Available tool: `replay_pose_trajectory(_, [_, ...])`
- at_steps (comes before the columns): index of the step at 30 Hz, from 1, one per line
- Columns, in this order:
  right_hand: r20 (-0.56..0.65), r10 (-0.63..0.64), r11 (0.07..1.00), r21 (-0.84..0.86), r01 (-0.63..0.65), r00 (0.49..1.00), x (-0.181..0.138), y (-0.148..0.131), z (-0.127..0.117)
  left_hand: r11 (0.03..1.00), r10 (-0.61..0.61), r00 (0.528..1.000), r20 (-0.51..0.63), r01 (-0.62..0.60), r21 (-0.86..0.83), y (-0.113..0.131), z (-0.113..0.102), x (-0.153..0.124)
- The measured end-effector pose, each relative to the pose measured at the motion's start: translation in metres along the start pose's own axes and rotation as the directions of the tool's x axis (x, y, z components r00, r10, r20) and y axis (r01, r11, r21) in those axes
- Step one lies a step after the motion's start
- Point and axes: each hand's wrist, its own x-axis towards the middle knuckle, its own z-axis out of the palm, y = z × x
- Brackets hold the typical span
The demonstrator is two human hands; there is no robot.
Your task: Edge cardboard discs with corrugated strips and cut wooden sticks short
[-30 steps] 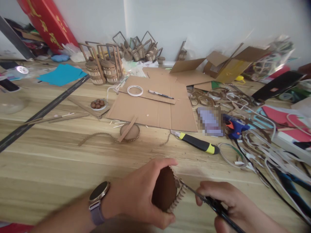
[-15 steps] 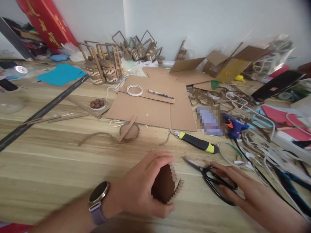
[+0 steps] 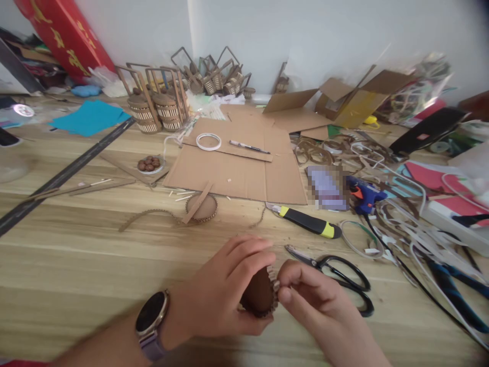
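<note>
My left hand, a watch on its wrist, is wrapped round a small round brown cardboard piece with a corrugated strip along its rim, held above the wooden tabletop. My right hand pinches that corrugated rim with thumb and fingertips on the piece's right side. Black-handled scissors lie on the table just right of my hands, untouched.
A yellow-black utility knife, a blue glue gun, another round cardboard piece with a loose strip, a flat cardboard sheet with a tape ring and a pen, small cardboard baskets and much scrap at right.
My right hand laid the scissors down on the table to the right, then came back and pinched the rim of the round piece. My left hand kept its hold.
</note>
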Motion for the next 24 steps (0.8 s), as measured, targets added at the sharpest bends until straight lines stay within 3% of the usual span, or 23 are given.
replay_pose_trajectory(4, [0.008,0.049,0.998,0.043,-0.050,0.999,-0.003,0.002,-0.001,0.994,0.052,0.999,-0.005,-0.051,0.091,-0.002,0.000,0.000])
replay_pose_trajectory(12, [0.058,0.261,0.927,0.265,-0.267,0.964,0.003,-0.010,0.007,0.933,0.106,0.991,0.076,-0.126,0.338,-0.002,-0.002,-0.003])
replay_pose_trajectory(19, [0.081,0.357,0.825,0.441,-0.354,0.931,0.002,-0.013,0.011,0.884,0.170,0.985,0.034,-0.168,0.437,0.000,-0.004,-0.001])
replay_pose_trajectory(24, [0.106,0.381,0.799,0.461,-0.385,0.919,0.004,-0.013,0.014,0.856,0.188,0.982,0.028,-0.177,0.486,0.001,-0.005,-0.001])
